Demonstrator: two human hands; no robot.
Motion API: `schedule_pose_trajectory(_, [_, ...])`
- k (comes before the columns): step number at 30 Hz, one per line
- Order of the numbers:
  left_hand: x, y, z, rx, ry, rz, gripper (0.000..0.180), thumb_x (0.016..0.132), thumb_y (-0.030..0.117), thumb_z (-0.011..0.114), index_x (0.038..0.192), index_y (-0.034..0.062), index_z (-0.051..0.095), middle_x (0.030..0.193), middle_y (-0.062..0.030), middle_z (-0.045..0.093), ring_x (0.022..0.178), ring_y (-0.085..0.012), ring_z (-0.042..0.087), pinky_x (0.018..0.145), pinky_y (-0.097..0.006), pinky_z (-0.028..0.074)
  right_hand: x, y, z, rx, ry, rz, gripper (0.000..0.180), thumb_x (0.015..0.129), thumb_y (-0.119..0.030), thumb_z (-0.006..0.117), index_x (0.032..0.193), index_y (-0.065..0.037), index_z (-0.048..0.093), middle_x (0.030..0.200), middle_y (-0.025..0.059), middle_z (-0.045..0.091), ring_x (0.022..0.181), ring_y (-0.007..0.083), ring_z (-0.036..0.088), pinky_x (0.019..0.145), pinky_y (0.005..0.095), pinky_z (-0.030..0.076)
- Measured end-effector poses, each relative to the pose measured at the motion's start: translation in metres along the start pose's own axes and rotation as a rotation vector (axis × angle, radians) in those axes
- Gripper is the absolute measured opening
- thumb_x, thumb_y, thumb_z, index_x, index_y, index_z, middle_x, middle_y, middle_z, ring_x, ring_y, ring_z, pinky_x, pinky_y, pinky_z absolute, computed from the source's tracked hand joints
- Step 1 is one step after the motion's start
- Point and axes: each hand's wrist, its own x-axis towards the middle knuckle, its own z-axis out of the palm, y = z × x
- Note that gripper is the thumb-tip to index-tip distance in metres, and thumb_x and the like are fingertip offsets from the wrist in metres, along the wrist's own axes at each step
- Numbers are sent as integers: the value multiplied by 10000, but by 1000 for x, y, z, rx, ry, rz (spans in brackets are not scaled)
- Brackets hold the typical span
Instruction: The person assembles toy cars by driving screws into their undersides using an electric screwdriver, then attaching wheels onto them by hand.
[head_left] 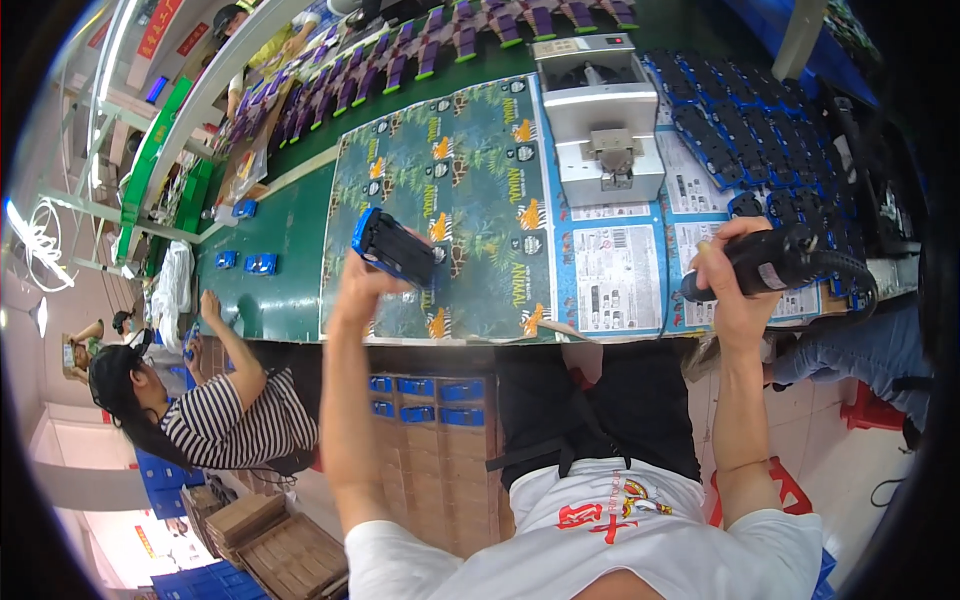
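Observation:
Over the printed sheets on the bench, my left hand [362, 284] is closed around a blue toy car [398, 250] whose black underside is turned up. My right hand [738, 290] grips a black electric screwdriver [765, 262], its body lying roughly level and its thick black cord running off to the right. A metal screw feeder [608, 135] stands beyond and between my hands. Rows of blue and black car bodies [755, 135] lie behind the screwdriver.
Animal-patterned sheets [485, 215] cover the bench middle; small blue parts [261, 263] lie on its green left side. Purple and green pieces [425, 60] line the far side. A co-worker in a striped top [240, 415] sits at left. A carton of blue cars [415, 390] stands below the bench edge.

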Motion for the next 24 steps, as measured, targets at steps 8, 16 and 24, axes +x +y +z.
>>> schedule_pose_trajectory(8, [-13, -62, 118, -1051, -374, 133, 822, 798, 388, 621, 1464, 17, 314, 1186, -244, 538, 1110, -405, 556, 1009, -687, 391, -15, -4, 9, -143, -40, -58, 259, 796, -52, 801, 960, -30, 602, 807, -3, 572, 680, 57, 522, 636, 195, 420])
schedule_pose_trajectory(16, [3, -68, 134, -1176, -104, -26, 870, 850, 842, 348, 1078, 33, 574, 851, -99, 519, 755, -247, 501, 670, -465, 519, -17, 3, 9, -123, 4, -73, 263, 796, -37, 796, 969, -22, 599, 812, 5, 570, 680, 59, 530, 640, 198, 428])
schedule_pose_trajectory(24, [4, -70, 131, -1201, -102, -64, 948, 760, 916, 338, 1067, 51, 577, 879, -91, 557, 755, -228, 536, 627, -419, 514, -15, 7, 13, -149, -55, -73, 279, 795, -32, 795, 985, -18, 592, 812, 9, 570, 665, 57, 532, 624, 193, 425])
